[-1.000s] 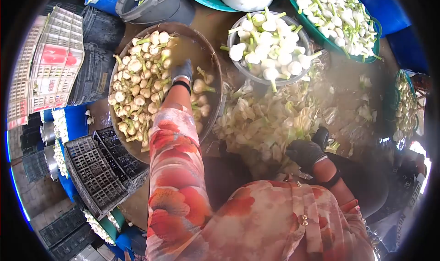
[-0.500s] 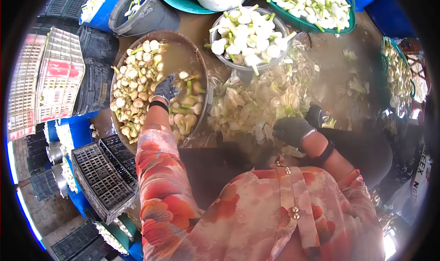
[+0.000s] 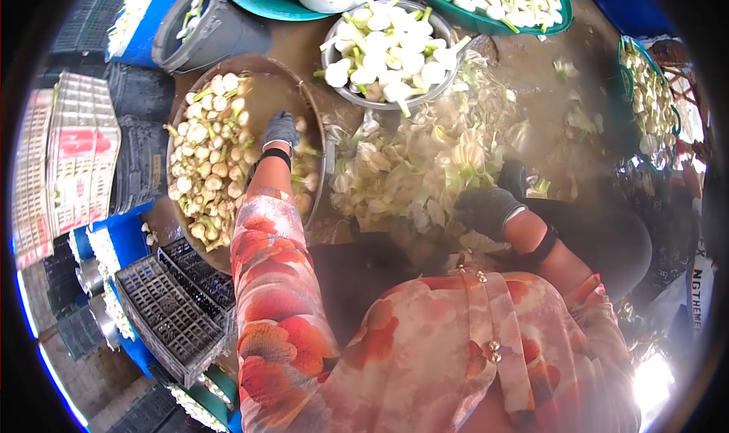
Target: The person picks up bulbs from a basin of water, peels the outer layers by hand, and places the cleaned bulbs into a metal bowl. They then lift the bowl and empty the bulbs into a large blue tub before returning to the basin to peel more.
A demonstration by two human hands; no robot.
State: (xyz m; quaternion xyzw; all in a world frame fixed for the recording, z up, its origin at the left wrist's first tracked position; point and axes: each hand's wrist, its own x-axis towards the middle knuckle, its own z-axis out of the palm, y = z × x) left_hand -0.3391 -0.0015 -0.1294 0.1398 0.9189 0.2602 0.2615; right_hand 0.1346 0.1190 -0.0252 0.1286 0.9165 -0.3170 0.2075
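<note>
My left hand [image 3: 281, 131], in a dark glove, reaches over the brown round tub [image 3: 322, 121]. Its fingers point down toward the murky water, and what they may hold is hidden. Unpeeled bulbs with short green stems [image 3: 214, 167] fill the left side of the tub. My right hand [image 3: 486, 210], also gloved, is closed near my lap, beside a heap of pale peelings [image 3: 410, 171]. Whatever it grips cannot be made out. Beyond the heap, a grey basin [image 3: 448, 83] holds white peeled bulbs [image 3: 387, 49].
A green tub [image 3: 567, 11] of white bulbs stands at the top, near a grey bucket [image 3: 228, 34]. Black crates [image 3: 175, 296] and pale stacked crates [image 3: 83, 144] are at the left. Another green basket [image 3: 626, 76] is at the right.
My left hand has moved up the tub, toward its far side. The whole view has shifted, with the tub and basin now further left. My right hand stays near my lap.
</note>
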